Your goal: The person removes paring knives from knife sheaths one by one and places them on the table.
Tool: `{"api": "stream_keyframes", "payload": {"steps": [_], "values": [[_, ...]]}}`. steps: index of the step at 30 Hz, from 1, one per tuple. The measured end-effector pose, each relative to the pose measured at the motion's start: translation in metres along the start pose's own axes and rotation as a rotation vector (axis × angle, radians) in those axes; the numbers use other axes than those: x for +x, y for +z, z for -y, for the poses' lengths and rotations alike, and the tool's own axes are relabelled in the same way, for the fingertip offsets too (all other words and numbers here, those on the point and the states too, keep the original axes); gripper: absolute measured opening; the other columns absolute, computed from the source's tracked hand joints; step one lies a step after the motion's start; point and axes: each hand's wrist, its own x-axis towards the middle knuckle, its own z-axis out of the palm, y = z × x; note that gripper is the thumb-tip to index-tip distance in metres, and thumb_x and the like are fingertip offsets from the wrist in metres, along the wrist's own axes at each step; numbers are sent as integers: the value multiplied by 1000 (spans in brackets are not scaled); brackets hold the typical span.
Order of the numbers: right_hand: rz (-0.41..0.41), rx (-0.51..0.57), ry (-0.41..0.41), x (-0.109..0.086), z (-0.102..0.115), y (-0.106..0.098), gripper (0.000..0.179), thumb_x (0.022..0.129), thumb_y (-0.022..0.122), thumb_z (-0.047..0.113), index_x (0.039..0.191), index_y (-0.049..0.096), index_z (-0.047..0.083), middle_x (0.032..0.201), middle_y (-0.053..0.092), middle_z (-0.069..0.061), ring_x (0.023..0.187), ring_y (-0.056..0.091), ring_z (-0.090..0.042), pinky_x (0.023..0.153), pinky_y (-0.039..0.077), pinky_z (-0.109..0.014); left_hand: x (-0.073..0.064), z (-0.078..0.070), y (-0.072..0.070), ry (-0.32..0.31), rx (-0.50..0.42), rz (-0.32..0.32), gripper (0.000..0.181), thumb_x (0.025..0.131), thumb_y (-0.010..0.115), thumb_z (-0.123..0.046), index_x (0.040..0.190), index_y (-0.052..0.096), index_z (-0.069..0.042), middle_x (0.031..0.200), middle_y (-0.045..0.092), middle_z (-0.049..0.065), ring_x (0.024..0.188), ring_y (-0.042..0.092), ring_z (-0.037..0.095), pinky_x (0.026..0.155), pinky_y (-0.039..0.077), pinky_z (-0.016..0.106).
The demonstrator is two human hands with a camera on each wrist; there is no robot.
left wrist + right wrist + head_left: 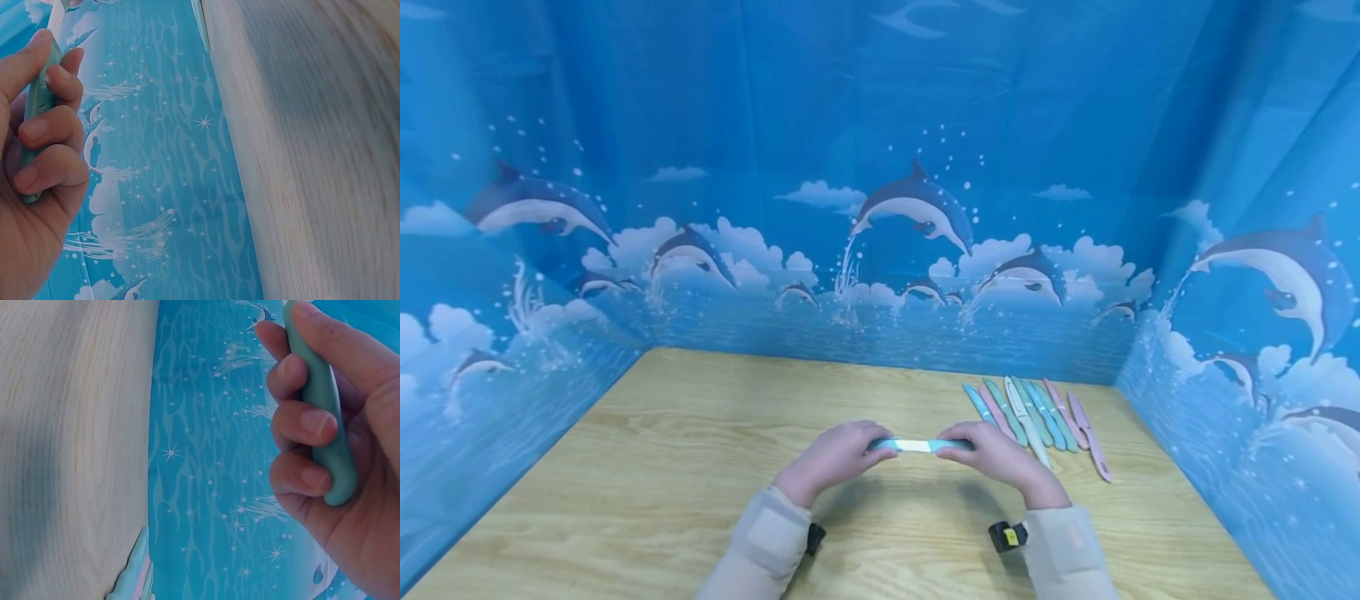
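Both hands hold a blue-green knife (914,446) level above the table, one at each end, with a white stretch showing between them. My left hand (842,452) curls its fingers round one end; in the left wrist view, that hand (47,162) grips a green piece (39,97) with small dark marks, its thumb pressing near the white part. Opposite it, my right hand (996,454) grips the other end. The right wrist view has the right hand (350,431) wrapped round a smooth, rounded green end (322,406). The fingers cover much of the knife.
Several pastel knives (1037,412) lie side by side at the table's back right, in blue, green and pink. A pale one (1026,421) lies among them, and a purple knife (1092,437) lies rightmost. Dolphin-printed curtains (880,317) edge the wooden table (700,450).
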Motion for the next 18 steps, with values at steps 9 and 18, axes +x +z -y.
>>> {"api": "stream_keyframes", "payload": {"steps": [9,18], "values": [[-14,-21,-6,0,-2,-1,27,93,63,34,105,72,11,95,72,2,83,65,-8,73,51,-25,0,2,1,6,3,-7,27,95,61,-32,108,69,-10,96,70,1,85,65,12,75,54,29],[-7,-15,-4,0,-4,-1,28,93,63,34,105,72,11,94,72,3,81,64,-6,71,51,-25,0,4,1,2,-10,-3,27,95,61,-32,107,69,-9,96,70,1,84,65,12,75,54,29]]}}
